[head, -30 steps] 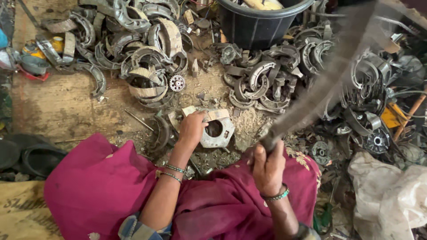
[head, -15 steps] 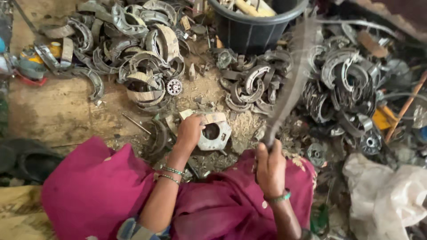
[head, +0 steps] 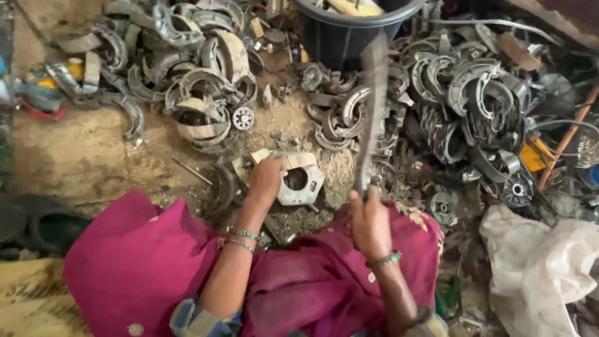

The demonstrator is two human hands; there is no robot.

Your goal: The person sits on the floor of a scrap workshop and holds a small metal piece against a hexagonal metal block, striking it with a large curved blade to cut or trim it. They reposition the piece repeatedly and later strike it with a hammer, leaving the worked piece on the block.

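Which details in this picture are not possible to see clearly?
- Long blade, head view: motion blur smears its edge and tip.
- Right hand: how its fingers wrap the handle is hidden by the hand itself.
- Metal plate: left hand covers its near side.
- Black bucket: cut off by the top edge.

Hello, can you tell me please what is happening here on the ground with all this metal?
A person in pink clothes sits on the dirt among heaps of curved metal scrap pieces. The left hand presses on a flat grey metal part with a round hole. The right hand grips a long blade-like tool, raised upright above it. A dark bucket stands behind.
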